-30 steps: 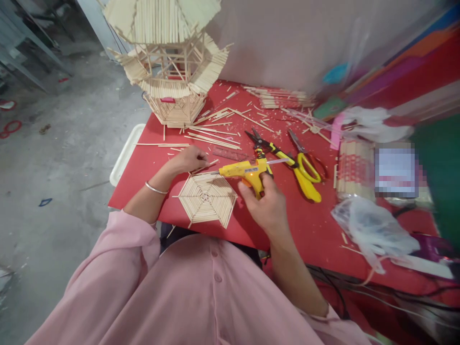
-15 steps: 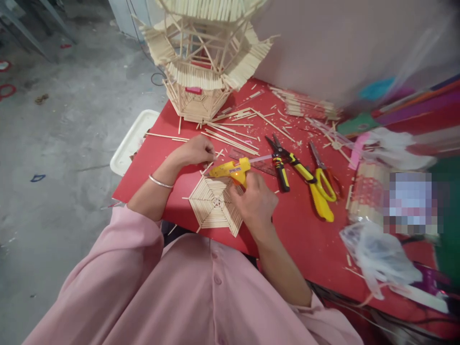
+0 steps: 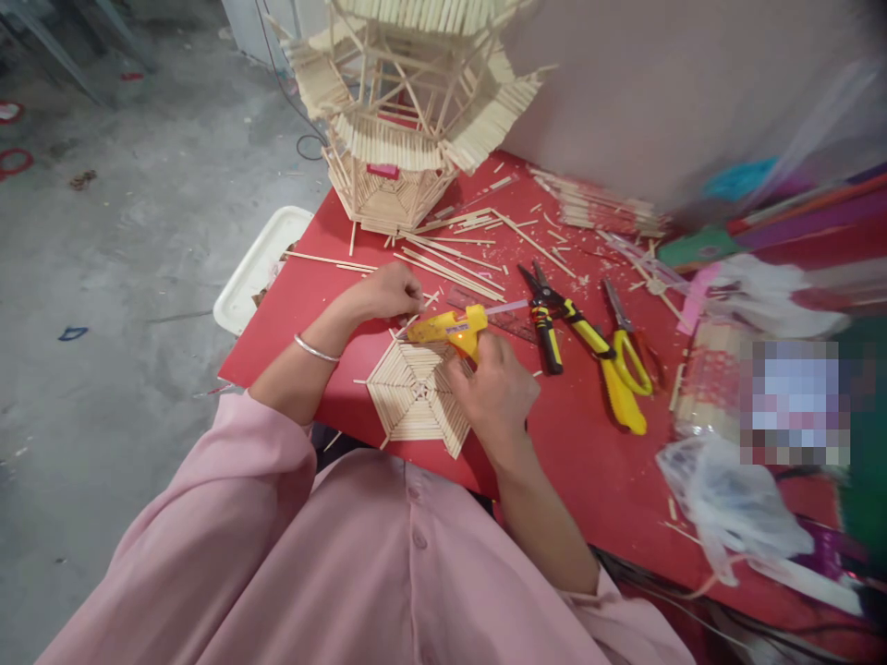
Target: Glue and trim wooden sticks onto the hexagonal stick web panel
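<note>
A flat web-like panel of thin wooden sticks (image 3: 419,392) lies at the red table's near edge. My right hand (image 3: 493,383) is wrapped round a yellow glue gun (image 3: 443,327), whose nozzle points left over the panel's upper left corner. A clear glue stick protrudes from the gun's back. My left hand (image 3: 396,291) is closed just above that corner, its fingers bent down near a stick end; whatever they pinch is too small to make out. A silver bangle circles my left wrist.
A tiered stick model (image 3: 394,139) stands at the back of the red table (image 3: 582,480). Loose sticks (image 3: 450,268) lie before it. Cutting pliers (image 3: 547,314), yellow-handled scissors (image 3: 627,360) and a plastic bag (image 3: 735,499) are on the right. A white tray (image 3: 256,268) sits left.
The view has shifted slightly, so the model and tools appear a little farther right. Both hands keep nearly the same pose, with the glue gun still at the panel's corner.
</note>
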The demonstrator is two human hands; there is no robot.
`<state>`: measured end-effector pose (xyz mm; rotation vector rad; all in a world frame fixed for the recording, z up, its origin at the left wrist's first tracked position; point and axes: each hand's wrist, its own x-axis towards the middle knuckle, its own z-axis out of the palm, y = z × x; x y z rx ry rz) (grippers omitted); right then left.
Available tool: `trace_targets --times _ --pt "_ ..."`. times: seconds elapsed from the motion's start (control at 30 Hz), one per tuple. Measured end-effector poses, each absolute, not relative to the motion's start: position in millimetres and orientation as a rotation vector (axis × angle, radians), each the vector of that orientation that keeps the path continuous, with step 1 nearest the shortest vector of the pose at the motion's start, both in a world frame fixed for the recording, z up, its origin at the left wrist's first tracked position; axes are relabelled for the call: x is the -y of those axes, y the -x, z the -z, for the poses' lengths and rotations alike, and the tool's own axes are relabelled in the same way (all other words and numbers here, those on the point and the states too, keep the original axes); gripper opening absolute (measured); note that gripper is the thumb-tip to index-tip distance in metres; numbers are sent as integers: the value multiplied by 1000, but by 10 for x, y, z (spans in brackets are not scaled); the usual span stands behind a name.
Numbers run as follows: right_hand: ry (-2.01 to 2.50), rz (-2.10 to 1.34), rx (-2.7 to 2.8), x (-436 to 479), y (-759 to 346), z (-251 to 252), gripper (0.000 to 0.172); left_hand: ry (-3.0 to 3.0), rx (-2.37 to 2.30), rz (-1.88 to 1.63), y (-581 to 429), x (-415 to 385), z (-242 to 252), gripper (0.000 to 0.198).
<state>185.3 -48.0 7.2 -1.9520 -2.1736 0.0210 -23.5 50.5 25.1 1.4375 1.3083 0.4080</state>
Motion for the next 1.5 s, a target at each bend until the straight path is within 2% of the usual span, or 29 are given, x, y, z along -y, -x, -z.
trace_targets --times 1.03,1.3,1.5 --pt "1974 -26 2159 516 -1901 -89 39 -1493 -1302 -390 161 -498 -195 14" --pt "1947 31 2127 534 -2017 -69 34 -1607 -1317 -374 135 -478 -181 13" --pt "2026 59 2077 552 -2129 -85 38 -1753 -1322 -302 104 -455 -182 15"
